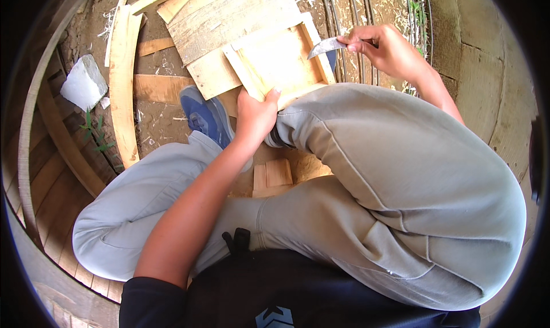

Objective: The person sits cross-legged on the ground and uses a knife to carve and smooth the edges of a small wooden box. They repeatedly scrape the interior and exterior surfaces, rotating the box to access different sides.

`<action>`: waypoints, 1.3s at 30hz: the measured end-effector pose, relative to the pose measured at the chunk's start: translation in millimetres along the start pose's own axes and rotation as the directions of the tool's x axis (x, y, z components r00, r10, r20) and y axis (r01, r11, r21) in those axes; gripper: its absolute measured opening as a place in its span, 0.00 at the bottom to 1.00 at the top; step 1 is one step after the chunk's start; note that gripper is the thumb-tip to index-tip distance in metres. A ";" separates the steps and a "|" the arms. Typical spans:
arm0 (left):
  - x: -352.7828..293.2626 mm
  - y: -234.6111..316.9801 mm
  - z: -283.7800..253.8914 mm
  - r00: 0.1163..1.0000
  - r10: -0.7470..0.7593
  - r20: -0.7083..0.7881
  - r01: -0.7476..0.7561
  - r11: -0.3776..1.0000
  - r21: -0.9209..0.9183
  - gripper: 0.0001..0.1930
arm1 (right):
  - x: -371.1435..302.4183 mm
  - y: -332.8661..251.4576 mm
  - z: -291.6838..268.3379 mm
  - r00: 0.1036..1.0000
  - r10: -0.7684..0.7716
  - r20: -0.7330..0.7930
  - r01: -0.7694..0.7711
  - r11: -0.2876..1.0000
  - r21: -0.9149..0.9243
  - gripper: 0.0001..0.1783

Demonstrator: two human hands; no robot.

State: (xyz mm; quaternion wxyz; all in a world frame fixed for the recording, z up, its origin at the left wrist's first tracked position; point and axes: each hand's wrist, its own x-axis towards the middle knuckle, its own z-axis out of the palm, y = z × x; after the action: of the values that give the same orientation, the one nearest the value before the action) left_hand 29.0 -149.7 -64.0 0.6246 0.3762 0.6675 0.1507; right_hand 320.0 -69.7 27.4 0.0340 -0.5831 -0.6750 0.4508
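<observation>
My left hand [256, 115] is closed round the near left corner of a shallow wooden tray [243, 71]. The tray has low side walls and a pale flat bottom, and leans by my raised right knee. Between the thumb and fingers of my right hand [388, 52] is a short grey knife blade [329, 46] with a pointed end. Its tip lies over the tray's right wall; whether it touches the wood I cannot tell. Any handle is hidden in the fingers. Left of the tray lies a wide rough wooden board [229, 24].
Curved wood strips [121, 82] and a white stone block [84, 83] lie to the left. Small wood blocks [273, 173] sit between my legs. Long thin metal rods [356, 19] run beyond the tray, with shavings scattered on the dirt. Large planks [487, 76] stretch along the right.
</observation>
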 end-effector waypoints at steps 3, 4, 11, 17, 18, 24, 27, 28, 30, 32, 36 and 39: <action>-1.0 8.9 -4.9 0.996 -0.083 0.033 0.083 0.997 0.001 0.19 | 6.1 -6.8 0.1 1.000 0.018 -0.001 -0.018 0.992 -0.125 0.04; -2.4 9.9 -5.8 0.996 -0.089 0.030 0.089 0.996 0.004 0.19 | 4.0 -0.7 8.2 0.999 -0.007 -0.048 0.002 0.994 -0.110 0.04; 3.1 -5.9 -8.7 1.000 -0.018 -0.009 0.018 0.996 0.087 0.18 | -10.7 -5.1 82.6 0.905 0.042 -0.423 -0.077 0.995 -0.065 0.07; 0.2 4.9 0.4 0.998 -0.056 0.041 0.056 0.998 0.001 0.20 | -20.2 1.1 70.8 0.907 0.021 -0.421 -0.036 0.999 -0.029 0.08; -0.7 8.2 0.2 0.996 -0.080 0.046 0.082 0.996 -0.032 0.21 | -20.4 5.9 54.4 0.946 0.010 -0.324 -0.028 0.998 -0.051 0.08; -1.8 2.5 -3.4 1.000 0.027 -0.007 -0.027 1.000 -0.006 0.21 | -3.6 -2.0 1.3 1.000 -0.004 -0.006 0.004 0.995 -0.096 0.09; -0.7 1.3 -1.6 0.999 0.041 0.012 -0.041 0.999 -0.019 0.21 | -0.3 3.6 -0.7 0.989 -0.147 -0.031 0.142 0.982 -0.121 0.08; -0.6 1.1 -2.0 0.999 0.043 0.005 -0.043 0.999 0.005 0.20 | -0.4 1.1 -0.5 0.999 -0.052 -0.006 0.051 0.990 -0.134 0.08; 0.5 -0.5 -3.5 0.999 0.048 -0.004 -0.047 0.998 0.051 0.19 | 2.2 -26.7 -2.9 0.989 0.141 0.039 -0.133 0.977 -0.167 0.07; 2.3 -0.2 -4.2 1.000 0.021 0.013 -0.022 0.998 0.057 0.19 | 1.0 -23.7 4.1 0.995 0.101 -0.024 -0.103 0.989 -0.109 0.07; 3.3 6.4 1.2 0.997 -0.005 0.076 0.002 0.999 0.037 0.18 | -18.4 -2.9 31.1 0.974 0.042 -0.222 -0.051 0.998 -0.038 0.08; 3.1 2.0 -4.0 0.999 -0.014 0.046 0.013 1.000 0.015 0.19 | -9.2 1.5 71.8 0.912 0.012 -0.411 -0.047 0.996 -0.074 0.09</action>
State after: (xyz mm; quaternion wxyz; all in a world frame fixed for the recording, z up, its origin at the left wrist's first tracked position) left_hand 26.1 -145.1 -64.2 0.6381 0.3796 0.6566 0.1328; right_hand 283.1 -118.2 -11.6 0.1439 -0.6757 -0.6618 0.2911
